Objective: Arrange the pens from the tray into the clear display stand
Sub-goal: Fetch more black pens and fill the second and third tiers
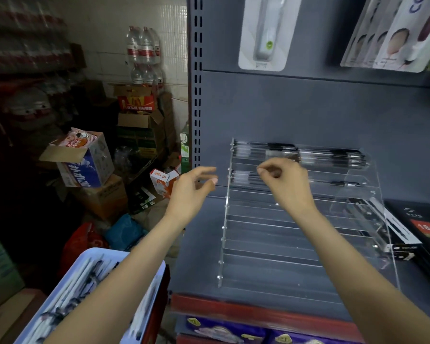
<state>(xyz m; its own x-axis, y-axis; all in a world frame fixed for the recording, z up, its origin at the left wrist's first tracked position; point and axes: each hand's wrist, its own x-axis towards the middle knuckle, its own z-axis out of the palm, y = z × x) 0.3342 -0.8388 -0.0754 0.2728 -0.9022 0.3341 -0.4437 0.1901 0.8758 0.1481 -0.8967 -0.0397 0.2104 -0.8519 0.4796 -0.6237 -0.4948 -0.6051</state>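
Note:
The clear display stand [298,247] sits on a grey shelf, its stepped tiers rising toward the back. Several black-and-clear pens [343,157] lie in the top tier, and a few pens [344,183] lie in the second tier. My right hand [287,184] hovers over the second tier with its fingers curled and thumb near the fingertips; I cannot tell whether it pinches a pen. My left hand [193,188] is just left of the stand, fingers loosely spread and holding nothing. The pale blue tray [97,252] with many pens is at the bottom left, under my left forearm.
Black boxed goods [422,234] stand right of the stand, touching its side. Packaged items hang on the grey back panel [308,103] above. Cardboard boxes [139,120], water bottles and bags crowd the floor at left. A red shelf edge [233,306] runs below the stand.

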